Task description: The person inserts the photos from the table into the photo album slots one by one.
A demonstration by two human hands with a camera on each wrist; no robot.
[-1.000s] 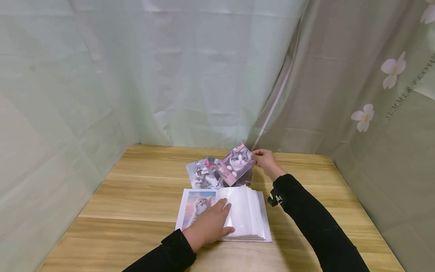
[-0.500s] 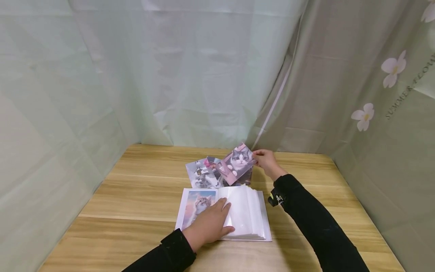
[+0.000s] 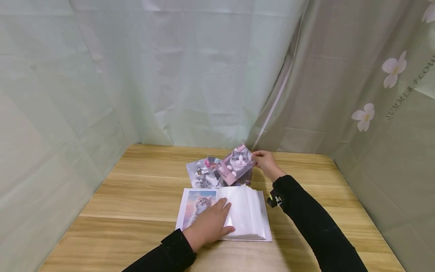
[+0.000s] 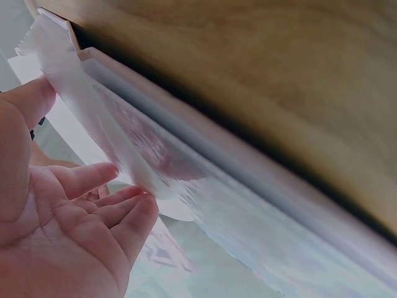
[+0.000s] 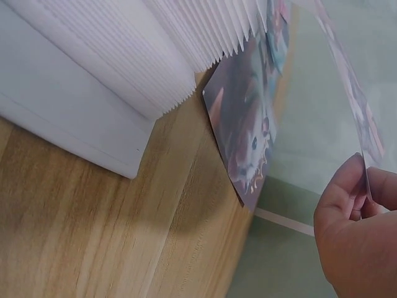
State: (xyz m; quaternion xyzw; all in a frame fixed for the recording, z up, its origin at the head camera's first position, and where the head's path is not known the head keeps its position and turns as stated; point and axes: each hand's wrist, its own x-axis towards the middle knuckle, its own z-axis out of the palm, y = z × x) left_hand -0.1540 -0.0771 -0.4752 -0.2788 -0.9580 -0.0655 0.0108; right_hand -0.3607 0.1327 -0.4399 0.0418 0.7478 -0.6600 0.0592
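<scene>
An open photo album (image 3: 266, 226) lies on the table, with a kitten picture (image 3: 200, 204) in its left page and clear sleeves on the right. My left hand (image 3: 209, 223) rests across the middle of the album, fingers spread out; in the left wrist view the fingertips (image 4: 144, 202) touch the sleeves. Behind the album, my right hand (image 3: 266, 163) pinches the right edge of a pink cat photo (image 3: 238, 162). The right wrist view shows that photo (image 5: 350, 93) edge-on between thumb and fingers, raised above the other photos.
Several loose cat photos (image 3: 202, 174) overlap on the wooden table (image 3: 142, 196) just beyond the album; another photo (image 5: 248, 124) shows in the right wrist view. Pale curtains (image 3: 204, 75) stand around the table's back and sides.
</scene>
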